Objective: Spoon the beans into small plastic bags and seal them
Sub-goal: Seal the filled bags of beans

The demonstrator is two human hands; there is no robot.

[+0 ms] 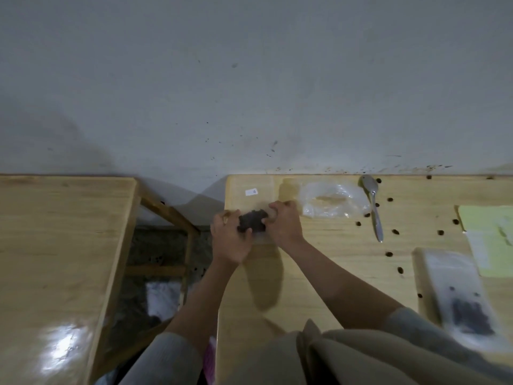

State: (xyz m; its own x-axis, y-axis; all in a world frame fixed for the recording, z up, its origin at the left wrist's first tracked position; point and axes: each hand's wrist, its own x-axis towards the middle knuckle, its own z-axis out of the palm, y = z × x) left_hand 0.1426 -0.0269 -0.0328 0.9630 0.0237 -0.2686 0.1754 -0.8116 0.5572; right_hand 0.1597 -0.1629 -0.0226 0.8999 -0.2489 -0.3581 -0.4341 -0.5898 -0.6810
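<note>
I have a small plastic bag (252, 221) of dark beans pinched between both hands near the far left corner of the light wooden table (305, 273), close to the wall. My left hand (229, 240) curls around the bag's left side, thumb over the front, and my right hand (283, 222) closes on its right side with the fingers bent tight along the upper edge. The beans are already inside as a dark clump, so I judge the spooning for this bag done and the sealing in hand: I seem to be pressing the mouth shut, though the clear plastic is blurred here and I cannot tell whether the strip has caught along its whole length. The spoon (373, 207) lies set down to my right, bowl towards the wall, touching nothing I hold, and a heap of empty clear bags (330, 202) rests between it and my right hand. Loose beans (389, 254) are scattered over the table around the spoon. A filled bag (466, 304) lies near the right edge, beside a pale yellow sheet (488, 226). Next I should run my fingertips along the mouth from one end to the other, keeping the bag upright so no bean slips into the seam, then lay it with the filled one.
</note>
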